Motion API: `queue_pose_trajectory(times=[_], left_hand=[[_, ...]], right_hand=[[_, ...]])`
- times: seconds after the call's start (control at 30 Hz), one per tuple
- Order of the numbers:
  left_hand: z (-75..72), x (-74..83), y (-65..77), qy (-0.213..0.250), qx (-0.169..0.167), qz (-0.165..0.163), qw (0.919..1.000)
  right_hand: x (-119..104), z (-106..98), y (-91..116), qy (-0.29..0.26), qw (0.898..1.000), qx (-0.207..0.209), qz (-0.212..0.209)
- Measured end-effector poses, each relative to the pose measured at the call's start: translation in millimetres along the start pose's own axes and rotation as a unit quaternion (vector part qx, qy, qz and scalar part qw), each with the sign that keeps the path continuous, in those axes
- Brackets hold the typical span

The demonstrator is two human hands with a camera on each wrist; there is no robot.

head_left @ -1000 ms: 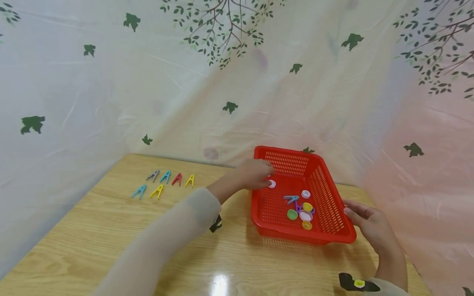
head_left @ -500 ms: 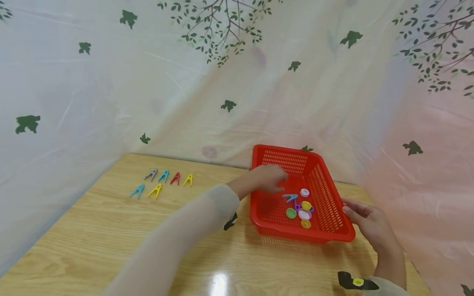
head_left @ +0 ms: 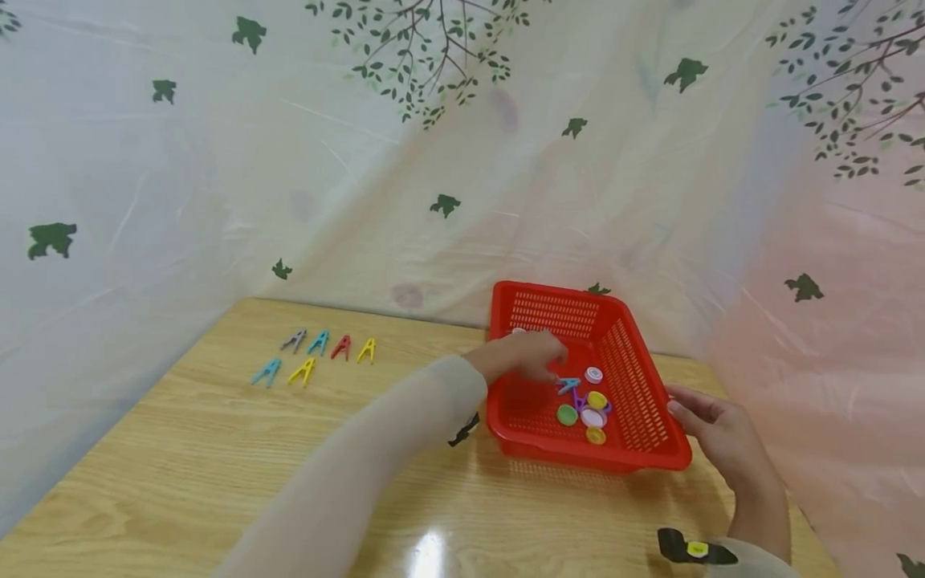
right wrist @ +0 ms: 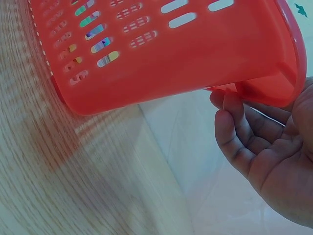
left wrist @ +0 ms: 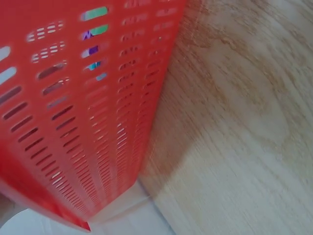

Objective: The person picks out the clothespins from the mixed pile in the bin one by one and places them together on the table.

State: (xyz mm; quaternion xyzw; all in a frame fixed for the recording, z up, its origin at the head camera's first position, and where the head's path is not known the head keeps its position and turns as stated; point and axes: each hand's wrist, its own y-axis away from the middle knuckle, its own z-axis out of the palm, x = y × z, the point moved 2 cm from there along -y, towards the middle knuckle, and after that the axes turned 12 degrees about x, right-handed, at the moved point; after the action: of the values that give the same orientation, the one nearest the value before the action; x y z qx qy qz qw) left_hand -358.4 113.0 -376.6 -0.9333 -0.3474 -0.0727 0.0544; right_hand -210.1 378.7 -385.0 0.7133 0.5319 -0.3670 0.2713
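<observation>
A red plastic basket stands on the wooden table, its side slots close up in both wrist views. My left hand reaches over its left rim, fingers pointing down and a gap between thumb and index finger. Those fingertips are right at a light blue clothespin on the basket floor. Close by lie a purple clothespin, a green bottle cap, yellow caps and white caps. With thumb and curled fingers, my right hand grips the basket's right rim, palm showing in the right wrist view.
Left of the basket, several clothespins lie in two rows: grey, blue, red and yellow behind, blue and yellow in front. A leaf-patterned curtain hangs behind the table.
My left hand has moved right and deeper into the basket, from its left wall to the light blue clothespin. A white cap shows again behind the wrist. My right hand keeps its grip.
</observation>
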Motion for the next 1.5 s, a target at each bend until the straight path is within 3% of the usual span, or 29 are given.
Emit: queue_pose_trajectory(times=[0.3, 0.77, 1.23, 1.5], left_hand=[[10.2, 5.6, -2.2, 0.044, -0.035, -0.038, 0.9977], [15.0, 9.7, -2.8, 0.028, -0.04, 0.011, 0.9988], [19.3, 8.6, 1.1, 0.022, -0.08, 0.002, 0.9966], [19.5, 7.7, -0.5, 0.026, -0.066, 0.013, 0.9974]], right_hand=[[1.4, 0.0, 0.4, 0.001, 1.0, -0.003, -0.01], [-3.8, -3.4, -0.3, 0.005, 1.0, -0.012, 0.009], [-2.4, -0.9, 0.7, -0.001, 1.0, -0.012, 0.008], [-1.7, -0.7, 1.0, 0.0, 1.0, -0.009, 0.007]])
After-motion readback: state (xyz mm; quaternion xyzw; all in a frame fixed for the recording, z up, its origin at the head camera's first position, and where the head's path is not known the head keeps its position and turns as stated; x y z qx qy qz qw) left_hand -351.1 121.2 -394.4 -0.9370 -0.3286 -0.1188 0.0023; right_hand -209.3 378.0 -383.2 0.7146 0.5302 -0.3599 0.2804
